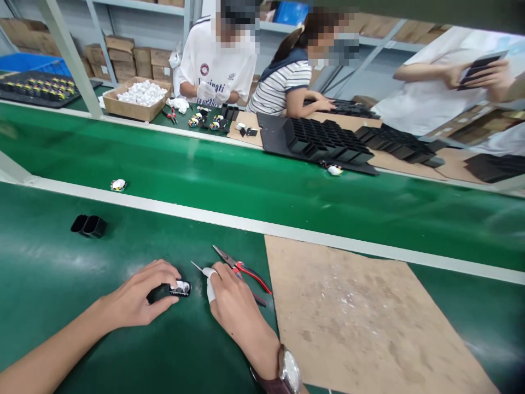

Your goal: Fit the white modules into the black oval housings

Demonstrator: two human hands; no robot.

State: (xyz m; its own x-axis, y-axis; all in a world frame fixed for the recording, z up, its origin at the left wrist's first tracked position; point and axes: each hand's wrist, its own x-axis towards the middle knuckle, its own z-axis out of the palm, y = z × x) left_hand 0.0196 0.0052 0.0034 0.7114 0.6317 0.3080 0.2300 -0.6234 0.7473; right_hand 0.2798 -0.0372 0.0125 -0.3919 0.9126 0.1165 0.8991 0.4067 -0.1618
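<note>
My left hand (150,293) grips a small black plastic housing (186,289) between thumb and fingers; white and metallic parts show in its open end. To its right, my right hand (229,293) is closed around a thin pointed metal tool, perhaps tweezers (197,266), its tip directed toward the housing but apart from it. White covers wrap a finger and the thumb of that hand. Just beyond it lie long-nose pliers (235,265) with red and black handles, partly hidden by my right hand. Two black housings (88,225) stand side by side at the left.
A stained cardboard sheet (328,306) covers the bench at right. Beyond the white rail (197,214), a green belt carries a small circuit assembly (118,185). Across it, co-workers sit near a box of white parts (137,98) and rows of black housings (328,139).
</note>
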